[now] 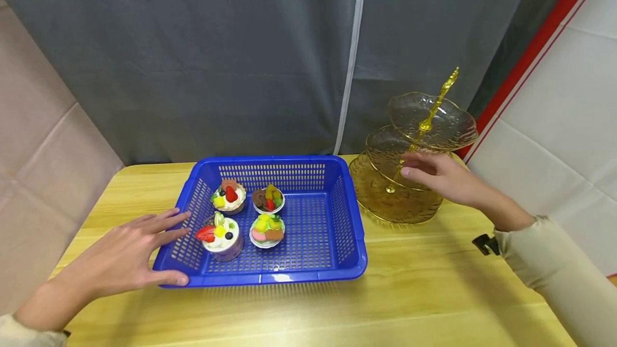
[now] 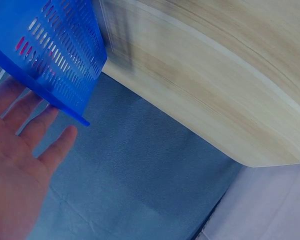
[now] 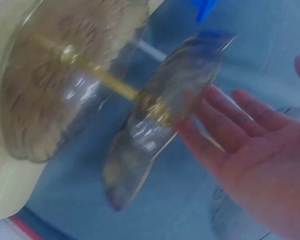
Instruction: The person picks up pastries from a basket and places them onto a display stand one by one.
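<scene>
My left hand (image 1: 130,256) rests at the left rim of a blue plastic basket (image 1: 308,277), its fingers spread and fairly straight. In the left wrist view, the fingertips lie right at the basket's rim. Inside are a dessert cup (image 1: 226,245) topped with strawberry and several small fruit-topped cakes, among them a tart (image 1: 229,197) and a cupcake (image 1: 267,229). At the right stands a three-tier amber glass stand (image 1: 385,210) with a gold stem. Loosely extended, my right hand (image 1: 445,178) has its fingertips near the middle plate (image 3: 140,135), between the tiers, gripping nothing.
Both the basket and the stand are on a light wooden table (image 1: 308,315). A grey curtain (image 1: 231,68) hangs behind it, with pale panels at the left and right. The stand's gold top handle (image 1: 445,87) rises above its upper plate, close to the right panel.
</scene>
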Demonstrator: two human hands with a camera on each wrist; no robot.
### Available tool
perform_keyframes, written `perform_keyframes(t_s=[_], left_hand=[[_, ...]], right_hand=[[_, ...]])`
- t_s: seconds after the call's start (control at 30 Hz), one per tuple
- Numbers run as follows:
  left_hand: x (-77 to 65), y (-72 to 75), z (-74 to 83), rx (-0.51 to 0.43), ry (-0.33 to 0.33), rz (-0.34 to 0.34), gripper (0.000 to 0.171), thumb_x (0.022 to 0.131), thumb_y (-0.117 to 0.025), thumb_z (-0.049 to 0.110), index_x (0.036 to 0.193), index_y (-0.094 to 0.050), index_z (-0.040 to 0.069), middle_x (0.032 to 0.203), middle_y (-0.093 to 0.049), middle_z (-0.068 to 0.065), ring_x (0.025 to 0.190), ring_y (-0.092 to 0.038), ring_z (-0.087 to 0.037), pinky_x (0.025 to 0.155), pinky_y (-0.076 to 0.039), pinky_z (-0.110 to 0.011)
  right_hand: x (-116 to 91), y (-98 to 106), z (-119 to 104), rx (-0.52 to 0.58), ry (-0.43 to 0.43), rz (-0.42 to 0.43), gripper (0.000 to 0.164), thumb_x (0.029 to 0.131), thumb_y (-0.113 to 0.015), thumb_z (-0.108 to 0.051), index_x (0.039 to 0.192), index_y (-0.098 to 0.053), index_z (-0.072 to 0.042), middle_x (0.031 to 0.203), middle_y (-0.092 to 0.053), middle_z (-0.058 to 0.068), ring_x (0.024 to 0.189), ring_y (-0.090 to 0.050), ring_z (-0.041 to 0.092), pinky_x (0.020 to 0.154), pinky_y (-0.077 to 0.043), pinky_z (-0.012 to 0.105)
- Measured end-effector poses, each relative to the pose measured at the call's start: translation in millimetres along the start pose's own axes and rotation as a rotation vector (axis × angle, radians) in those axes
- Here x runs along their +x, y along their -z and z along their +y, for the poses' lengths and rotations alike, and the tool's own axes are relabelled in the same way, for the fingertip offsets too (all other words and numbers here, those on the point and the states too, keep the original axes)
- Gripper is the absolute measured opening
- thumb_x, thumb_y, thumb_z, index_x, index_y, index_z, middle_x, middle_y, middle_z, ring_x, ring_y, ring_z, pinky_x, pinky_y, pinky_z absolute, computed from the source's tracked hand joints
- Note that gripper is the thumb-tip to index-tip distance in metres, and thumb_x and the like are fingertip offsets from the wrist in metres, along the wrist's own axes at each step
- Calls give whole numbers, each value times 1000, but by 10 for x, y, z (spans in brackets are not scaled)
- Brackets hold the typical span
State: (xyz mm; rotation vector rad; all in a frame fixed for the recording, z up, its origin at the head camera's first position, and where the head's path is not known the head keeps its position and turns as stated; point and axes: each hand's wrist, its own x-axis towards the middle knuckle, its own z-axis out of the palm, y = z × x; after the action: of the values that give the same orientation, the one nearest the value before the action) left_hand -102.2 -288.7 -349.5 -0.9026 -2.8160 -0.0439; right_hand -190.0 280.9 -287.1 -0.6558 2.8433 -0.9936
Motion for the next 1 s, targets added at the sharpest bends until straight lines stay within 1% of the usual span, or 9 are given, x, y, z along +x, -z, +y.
perform_keyframes(t_s=[0.03,0.1,0.13,0.3,0.4,0.5,0.7,0.87,1.0], left_hand=[[-1,0,0,0,0,1,86,68,-68,80,120,-73,11,142,-57,-11,123,-54,-45,86,-49,-62],[-2,0,-1,-2,1,-1,86,68,-68,80,120,-73,11,142,-57,-11,124,-54,-45,86,-49,-62],[-2,0,-1,-3,2,-2,86,68,-68,80,121,-73,12,142,-56,-11,124,-54,-45,86,-49,-62],[-4,3,-1,-6,8,-10,86,68,-68,80,121,-73,12,142,-56,-10,125,-53,-45,86,-49,-62],[-5,6,0,-8,11,-13,86,68,-68,80,121,-73,11,143,-56,-10,126,-53,-44,86,-49,-62],[-5,8,0,-9,12,-16,86,69,-68,80,121,-73,11,143,-56,-10,126,-52,-44,86,-49,-62],[1,-2,-4,-6,-5,1,85,69,-68,79,120,-73,11,142,-57,-11,125,-54,-44,86,-49,-61],[0,-4,-5,-6,-10,8,85,69,-69,79,120,-73,11,141,-57,-11,123,-55,-45,85,-50,-61],[-5,-1,-3,-7,-5,5,85,69,-68,79,120,-73,11,141,-57,-11,123,-55,-45,85,-50,-61]], right_hand=[[3,-21,-38,11,24,-11,51,102,-57,-26,144,-49,2,136,-59,22,122,-59,36,95,-50,31],[15,-56,-121,43,69,-37,53,99,-62,-23,145,-48,0,137,-58,20,124,-58,35,97,-48,27],[27,-70,-162,64,90,-54,55,98,-64,-21,146,-47,-1,139,-57,20,126,-56,36,99,-48,29],[131,-115,-358,98,175,-118,64,93,-72,-21,149,-44,-8,142,-54,15,129,-54,34,101,-45,50],[205,-143,-471,101,198,-154,68,91,-75,-24,150,-43,-13,144,-53,11,131,-54,31,104,-42,54],[264,-194,-586,128,206,-203,73,88,-77,-27,151,-42,-16,147,-51,6,133,-52,28,107,-39,53],[374,-354,-769,172,226,-296,80,84,-82,-30,151,-41,-14,150,-48,3,134,-51,26,108,-41,47],[469,-475,-887,153,228,-336,83,83,-82,-34,151,-41,-10,150,-47,3,133,-51,22,109,-40,45],[556,-561,-966,161,258,-365,84,82,-83,-34,150,-41,-8,150,-47,4,134,-51,24,109,-39,45]])
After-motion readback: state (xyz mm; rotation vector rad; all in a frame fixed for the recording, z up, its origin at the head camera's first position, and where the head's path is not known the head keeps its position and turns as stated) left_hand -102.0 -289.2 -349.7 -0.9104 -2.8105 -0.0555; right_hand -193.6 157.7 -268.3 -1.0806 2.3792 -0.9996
